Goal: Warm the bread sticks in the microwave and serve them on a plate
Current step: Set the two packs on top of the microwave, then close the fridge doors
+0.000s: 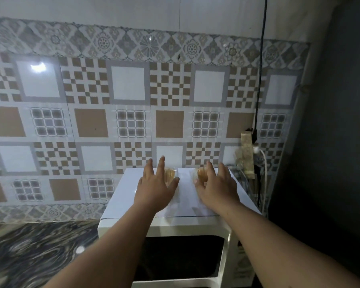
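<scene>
A white microwave [181, 223] stands on the counter with its dark door shut. On its top lie two clear plastic packs of golden bread sticks. My left hand [156, 187] hovers over the left pack [170, 174] with fingers spread and straight, thumb beside the pack. Above the right pack [202, 174] is my right hand [216, 187], fingers spread and slightly bent, thumb near the pack's left edge. Both packs are mostly hidden by the hands. Whether the fingers touch the packs cannot be told. No plate is in view.
A patterned tile wall rises behind the microwave. Dark marbled countertop [35, 252] extends to the left. A black cable [260, 80] hangs down the wall at the right to a socket strip [247, 154] with a white plug. A dark surface fills the far right.
</scene>
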